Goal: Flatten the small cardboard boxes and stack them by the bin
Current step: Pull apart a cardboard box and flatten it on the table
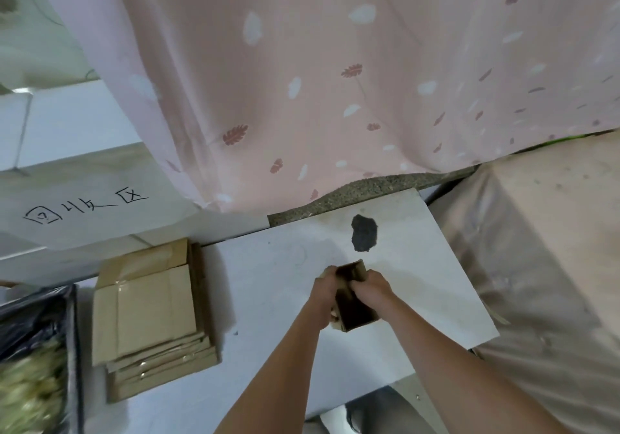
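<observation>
Head camera view, looking down at two bare forearms reaching out over a white floor panel (385, 249). Both hands meet on a small open cardboard box (355, 299), held in the air above the panel near the middle of the scene. The left hand (323, 294) wraps its fingers round the box's left side; the right hand (375, 287) grips the right side near the top edge, fingers curled over the rim. The box's dark inside faces the camera, and it looks partly squeezed, though motion blur makes its exact shape hard to judge.

To the left, on the same panel, lies a stack of flattened cardboard boxes (151, 319), several layers deep, with clear tape across the top piece. Just left of the stack, at the frame's edge, stands a bin (72, 349) lined with a black bag and holding pale shredded material. Behind the stack, a white surface carries handwritten characters (84, 207). A pink curtain (318, 81) printed with leaves hangs across the upper half. A dark patch (364, 232) marks the panel beyond the hands.
</observation>
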Motion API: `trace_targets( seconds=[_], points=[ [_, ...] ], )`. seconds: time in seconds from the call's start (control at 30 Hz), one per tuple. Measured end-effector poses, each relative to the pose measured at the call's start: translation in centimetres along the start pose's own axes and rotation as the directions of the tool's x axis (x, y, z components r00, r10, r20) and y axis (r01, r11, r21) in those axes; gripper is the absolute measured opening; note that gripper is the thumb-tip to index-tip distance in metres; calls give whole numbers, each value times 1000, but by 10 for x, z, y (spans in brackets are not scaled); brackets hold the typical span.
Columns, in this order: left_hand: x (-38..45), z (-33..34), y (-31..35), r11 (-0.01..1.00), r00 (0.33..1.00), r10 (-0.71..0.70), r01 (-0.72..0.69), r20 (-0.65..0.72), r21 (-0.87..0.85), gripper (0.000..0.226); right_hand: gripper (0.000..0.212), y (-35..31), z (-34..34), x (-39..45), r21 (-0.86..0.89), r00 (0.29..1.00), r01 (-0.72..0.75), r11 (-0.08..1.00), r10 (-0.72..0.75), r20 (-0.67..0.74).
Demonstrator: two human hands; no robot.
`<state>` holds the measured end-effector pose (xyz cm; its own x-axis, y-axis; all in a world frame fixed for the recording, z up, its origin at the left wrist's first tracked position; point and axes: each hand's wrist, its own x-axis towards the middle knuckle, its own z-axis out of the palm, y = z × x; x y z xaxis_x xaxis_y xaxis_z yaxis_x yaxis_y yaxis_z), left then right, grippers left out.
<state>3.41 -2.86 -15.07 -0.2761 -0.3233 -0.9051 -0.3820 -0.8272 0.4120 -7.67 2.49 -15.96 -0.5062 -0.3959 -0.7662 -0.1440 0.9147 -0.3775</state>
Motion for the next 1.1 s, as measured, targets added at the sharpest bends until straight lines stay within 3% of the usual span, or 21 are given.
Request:
trace_targets(
  seconds=[0.3,0.47,0.63,0.8,0.97,1.03,1.1],
  points=[
    [-19,65,33,995,997,65,-68,-47,-74,58,27,23,-71,14,165,981,191,968,-192,-7],
    [-25,122,32,982,985,131,-144,-116,-119,67,66,49,-135,16,341,943,273,900,-321,92],
    [-34,170,20,988,979,100,-118,-177,-97,73,61,84,-183,20,285,900,401,871,-433,58],
    [-40,203,14,988,950,92,-51,-299,143,98,44,112,-196,24,413,890,355,839,-438,126],
    [-25,212,0,913,901,292,-163,-321,374,118,37,119,-206,29,406,879,387,828,-465,110],
    [-22,210,-4,838,851,420,-230,-317,494,117,30,121,-211,32,429,870,379,820,-473,136],
    [-20,209,-6,685,794,536,-212,-285,698,109,16,125,-218,34,375,870,397,838,-474,138]
  ],
)
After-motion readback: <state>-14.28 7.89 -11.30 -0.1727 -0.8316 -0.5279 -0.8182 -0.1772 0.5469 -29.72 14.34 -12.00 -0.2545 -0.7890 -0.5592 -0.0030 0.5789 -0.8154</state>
